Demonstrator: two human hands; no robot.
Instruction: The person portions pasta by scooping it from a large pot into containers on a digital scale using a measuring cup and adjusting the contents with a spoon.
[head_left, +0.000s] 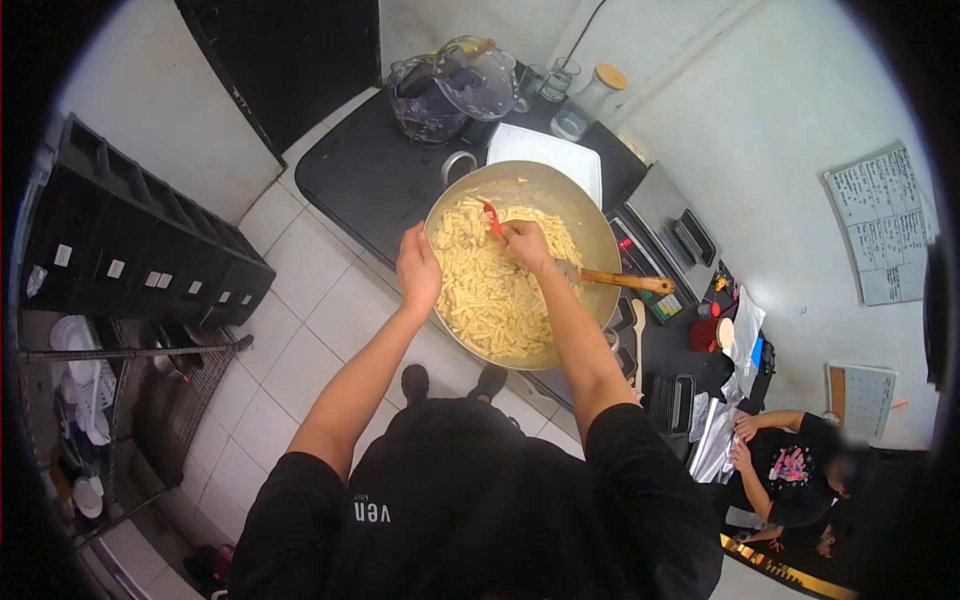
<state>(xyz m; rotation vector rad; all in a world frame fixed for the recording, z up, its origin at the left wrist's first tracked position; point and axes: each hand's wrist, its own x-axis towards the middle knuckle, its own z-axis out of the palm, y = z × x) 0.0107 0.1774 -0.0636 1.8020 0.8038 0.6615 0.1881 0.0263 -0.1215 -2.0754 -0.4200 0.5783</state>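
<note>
A large metal pot point(608, 235) full of short, pale-sauced pasta point(490, 300) stands in front of me at the counter's edge. My left hand point(418, 268) holds the pot's left side, close to the rim. Over the pasta, my right hand point(525, 245) is closed around a small red spatula point(491, 216), whose far end reaches the food. A utensil with a wooden handle point(630, 281) leans in the pot. Its handle crosses the right rim, and its lower end is partly hidden by my right forearm.
Behind the pot are a white tray point(585, 165), a glass jar with a wooden lid point(590, 105) and a clear lidded container point(430, 100). A press grill point(670, 235) and a wooden spoon point(638, 345) lie right. Another person point(800, 465) handles foil point(715, 440). Black bins point(130, 230) stand left.
</note>
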